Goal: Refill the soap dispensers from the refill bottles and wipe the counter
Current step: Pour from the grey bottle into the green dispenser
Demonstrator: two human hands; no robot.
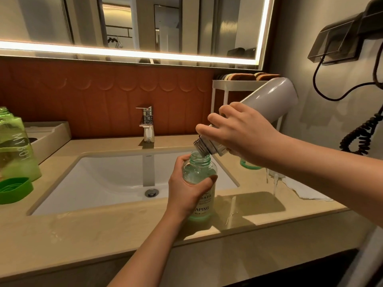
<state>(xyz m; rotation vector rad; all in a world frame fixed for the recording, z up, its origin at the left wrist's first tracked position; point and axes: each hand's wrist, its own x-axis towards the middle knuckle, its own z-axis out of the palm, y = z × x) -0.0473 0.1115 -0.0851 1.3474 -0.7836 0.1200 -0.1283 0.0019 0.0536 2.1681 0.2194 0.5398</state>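
Left hand (187, 190): fingers and thumb are curled round the upper body of the soap dispenser bottle (204, 206), gripping it upright.
Soap dispenser bottle: clear with a green tint and a white printed label; its threaded neck is open with no pump on it. Its base sits on the counter (103, 235), at the front right of the sink basin (103, 179).
Right hand (238, 131): fingers are clamped over the shoulder of the grey refill bottle (275, 94), close to its neck.
Grey refill bottle: tilted steeply, base up and to the right. Its uncapped threaded mouth points down into the dispenser's opening, touching or just above the rim.
Liquid: I cannot tell whether a stream is running; the dispenser looks partly filled.
Faucet (148, 123): chrome, behind the basin.
Left edge: a green translucent water bottle (14, 146), with a green lid (14, 189) lying in front of it.
Right of the basin: a white cloth (306, 189) lies on the counter under the right forearm.
Wall, right: a dark hair dryer's coiled cord (362, 131).
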